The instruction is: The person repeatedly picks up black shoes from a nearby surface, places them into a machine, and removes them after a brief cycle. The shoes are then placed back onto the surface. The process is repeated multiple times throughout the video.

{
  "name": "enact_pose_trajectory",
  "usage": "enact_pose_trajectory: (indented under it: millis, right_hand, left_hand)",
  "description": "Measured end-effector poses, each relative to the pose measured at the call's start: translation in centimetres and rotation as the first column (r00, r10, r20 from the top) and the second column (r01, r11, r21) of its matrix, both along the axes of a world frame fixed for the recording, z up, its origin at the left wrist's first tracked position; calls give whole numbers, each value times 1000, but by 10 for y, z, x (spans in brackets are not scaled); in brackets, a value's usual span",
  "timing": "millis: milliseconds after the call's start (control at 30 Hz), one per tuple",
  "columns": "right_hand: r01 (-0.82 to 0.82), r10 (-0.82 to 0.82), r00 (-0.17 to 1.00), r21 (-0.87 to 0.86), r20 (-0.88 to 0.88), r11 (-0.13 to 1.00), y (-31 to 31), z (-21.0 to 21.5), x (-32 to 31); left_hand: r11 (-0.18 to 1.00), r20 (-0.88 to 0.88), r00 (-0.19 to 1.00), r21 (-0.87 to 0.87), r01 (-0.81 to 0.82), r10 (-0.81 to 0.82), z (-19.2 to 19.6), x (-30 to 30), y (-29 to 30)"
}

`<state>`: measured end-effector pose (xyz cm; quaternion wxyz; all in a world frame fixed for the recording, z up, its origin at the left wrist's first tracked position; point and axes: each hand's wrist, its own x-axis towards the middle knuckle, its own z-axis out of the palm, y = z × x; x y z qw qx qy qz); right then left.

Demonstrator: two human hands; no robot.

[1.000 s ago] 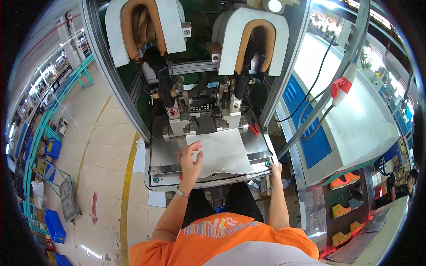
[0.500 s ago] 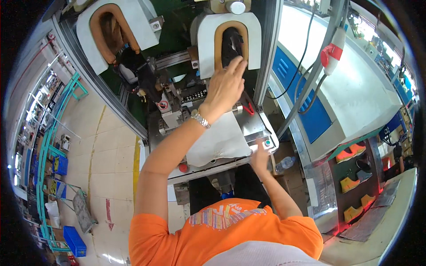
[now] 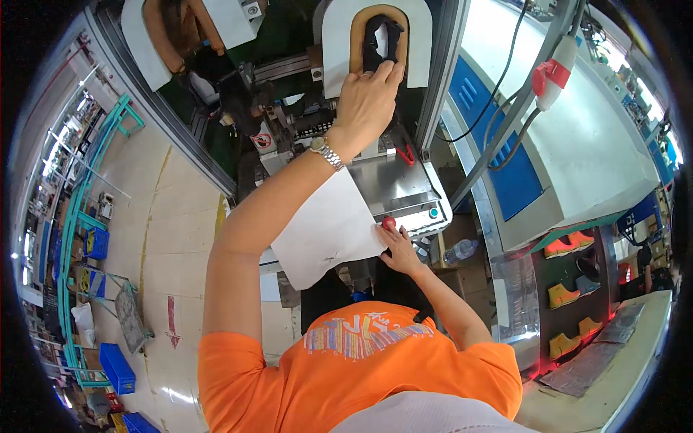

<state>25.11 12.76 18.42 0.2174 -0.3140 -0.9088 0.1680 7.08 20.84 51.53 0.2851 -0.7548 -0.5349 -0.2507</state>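
Note:
My left hand (image 3: 367, 105), with a metal watch on its wrist, reaches forward to a black shoe upper (image 3: 376, 56). Its bent fingers close on the near edge of the upper, which sits inside a tan U-shaped pad (image 3: 356, 45) on a white block. The fingertips are partly hidden. Lower down, my right hand (image 3: 403, 252) is at the machine's front panel, fingers extended, the index finger at a red button (image 3: 388, 223). A white sheet (image 3: 321, 234) lies over the machine's front edge and meets the right hand.
A green button (image 3: 434, 213) is on the panel's right. A second padded block (image 3: 147, 43) stands at the far left. Metal posts (image 3: 434, 86) frame the machine. A plug with a cable (image 3: 552, 79) hangs at the right, above a rack with yellow and orange shoe parts (image 3: 563, 295).
My right hand has moved left from beside the green button to the red one. The white sheet has shifted left and toward me. My left fingers, earlier straighter, now bend at the shoe upper.

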Motion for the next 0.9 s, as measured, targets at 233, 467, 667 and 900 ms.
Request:
enact_pose_trajectory:
  millis: [233, 467, 667, 900]
  right_hand:
    - [64, -358, 707, -449, -610, 891, 21, 30, 5]
    - [128, -449, 542, -457, -711, 880, 54, 54, 23]
    - [86, -463, 554, -506, -692, 858, 56, 44, 9]
    - [-92, -336, 601, -481, -725, 872, 50, 65, -41]
  left_hand:
    - [998, 57, 996, -1, -68, 68, -13, -2, 4]
    - [929, 355, 877, 294, 224, -324, -6, -23, -39]
    - [591, 574, 805, 705, -392, -151, 19, -171, -93]
    - [791, 487, 870, 503, -349, 74, 52, -233, -93]
